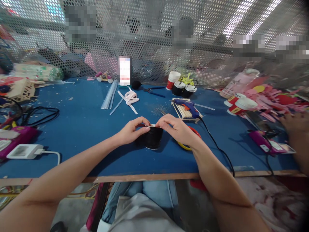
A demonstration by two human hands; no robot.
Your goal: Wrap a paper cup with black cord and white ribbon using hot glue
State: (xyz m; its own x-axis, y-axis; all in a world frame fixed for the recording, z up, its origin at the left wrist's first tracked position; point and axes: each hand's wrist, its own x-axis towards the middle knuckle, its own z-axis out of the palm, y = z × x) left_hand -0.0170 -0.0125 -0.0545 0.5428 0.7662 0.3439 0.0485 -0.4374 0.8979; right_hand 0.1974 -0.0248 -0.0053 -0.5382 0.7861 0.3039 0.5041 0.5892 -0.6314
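A black-wrapped paper cup stands upright on the blue table near its front edge. My left hand pinches the cup's rim from the left, thumb outside and fingers at the lip. On the other side, my right hand has its fingertips closed at the right part of the rim. The cup's white inside shows between both hands; what lies in it cannot be made out. Partly under my right hand are scissors with red and yellow handles. Behind them a blue glue gun rests on a stack of wooden sticks.
Black cups with handles and pliers are at the back, near a white ribbon and clear glue sticks. A lit phone leans on the mesh. Cables and a white plug lie left; a co-worker's hand is right.
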